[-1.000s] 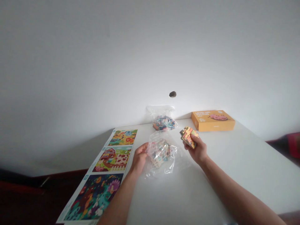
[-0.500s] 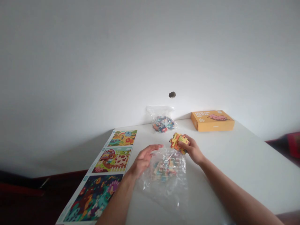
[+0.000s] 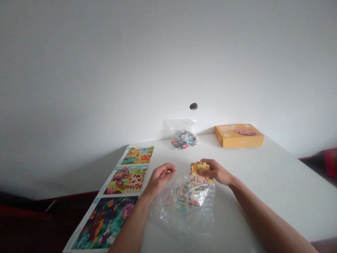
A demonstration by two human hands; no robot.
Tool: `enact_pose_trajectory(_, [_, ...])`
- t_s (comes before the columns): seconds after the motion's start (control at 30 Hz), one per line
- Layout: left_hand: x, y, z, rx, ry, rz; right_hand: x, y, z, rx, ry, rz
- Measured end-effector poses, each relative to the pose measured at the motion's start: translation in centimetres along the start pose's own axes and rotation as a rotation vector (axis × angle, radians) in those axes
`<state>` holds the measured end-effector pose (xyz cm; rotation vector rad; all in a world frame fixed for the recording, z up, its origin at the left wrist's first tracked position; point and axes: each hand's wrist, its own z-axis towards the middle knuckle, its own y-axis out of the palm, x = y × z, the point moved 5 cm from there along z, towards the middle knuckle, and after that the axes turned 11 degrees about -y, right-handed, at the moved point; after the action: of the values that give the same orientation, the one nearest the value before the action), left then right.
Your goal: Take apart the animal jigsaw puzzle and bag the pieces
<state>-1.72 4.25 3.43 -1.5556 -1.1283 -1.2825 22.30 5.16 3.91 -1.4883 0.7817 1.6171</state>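
Note:
My right hand (image 3: 217, 172) is closed on a small stack of yellow and orange jigsaw puzzle pieces (image 3: 196, 168), thumb over the top and fingers behind. These pieces are at the upper edge of a clear plastic bag (image 3: 207, 221), which lies crumpled on the white table. More puzzle pieces (image 3: 181, 196) show blurrily through its film. To the left of the bag's upper part is my left hand (image 3: 161, 175), with nothing visible in it. Its fingers are loosely bent, the thumb a little apart from them.
A printed sheet (image 3: 123, 180) with three colourful pictures lies along the table's left edge. At the back, a second clear bag (image 3: 184, 138) of puzzle pieces leans near the wall. An orange puzzle box (image 3: 242, 137) sits at the back right. The wall has a dark hole (image 3: 193, 106).
My right hand has brought the puzzle pieces lower, down to the bag's upper edge. My left hand has drawn its fingers back and bent them, off the bag. The bag has shifted and crumpled.

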Motion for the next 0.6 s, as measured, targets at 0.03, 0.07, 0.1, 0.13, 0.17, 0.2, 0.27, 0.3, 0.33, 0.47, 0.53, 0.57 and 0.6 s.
enact_pose_trajectory(0.03, [-0.2, 0.5, -0.1, -0.049, -0.046, 0.023, 0.0, -0.2, 0.0, 0.031, -0.022, 0.005])
enact_pose_trajectory(0.07, [-0.5, 1.2, -0.1, -0.116, -0.095, 0.042, -0.1, -0.3, 0.1, 0.064, -0.044, 0.013])
enact_pose_trajectory(0.1, [-0.9, 1.9, -0.2, -0.192, -0.137, 0.042, -0.1, -0.5, 0.1, 0.094, -0.063, 0.021])
enact_pose_trajectory(0.13, [-1.3, 2.5, -0.3, -0.248, -0.164, 0.031, -0.1, -0.6, 0.1, 0.115, -0.079, 0.029])
enact_pose_trajectory(0.17, [-1.7, 3.0, -0.2, -0.28, -0.174, 0.029, -0.1, -0.7, 0.1, 0.124, -0.091, 0.032])
enact_pose_trajectory(0.2, [-2.2, 3.4, -0.2, -0.299, -0.183, 0.034, -0.1, -0.8, 0.1, 0.121, -0.1, 0.029])
enact_pose_trajectory(0.27, [-2.8, 3.7, 0.1, -0.292, -0.185, 0.053, -0.2, -0.7, 0.1, 0.077, -0.103, 0.023])
enact_pose_trajectory(0.3, [-3.0, 3.7, 0.2, -0.274, -0.191, 0.065, -0.2, -0.6, 0.0, 0.039, -0.094, 0.026])
enact_pose_trajectory(0.33, [-3.1, 3.6, 0.3, -0.247, -0.202, 0.08, -0.2, -0.4, 0.0, -0.008, -0.078, 0.032])
enact_pose_trajectory(0.47, [-2.5, 2.8, 0.2, -0.141, -0.231, 0.133, -0.2, 0.7, -0.6, -0.214, -0.018, 0.049])
enact_pose_trajectory(0.53, [-1.9, 2.8, 0.0, -0.162, -0.178, 0.124, -0.2, 1.1, -0.8, -0.286, 0.0, 0.052])
enact_pose_trajectory(0.57, [-1.6, 3.1, -0.2, -0.2, -0.152, 0.111, -0.3, 1.2, -0.8, -0.303, 0.005, 0.06])
enact_pose_trajectory(0.6, [-1.5, 3.4, -0.4, -0.246, -0.138, 0.092, -0.3, 1.2, -0.8, -0.307, 0.006, 0.07])
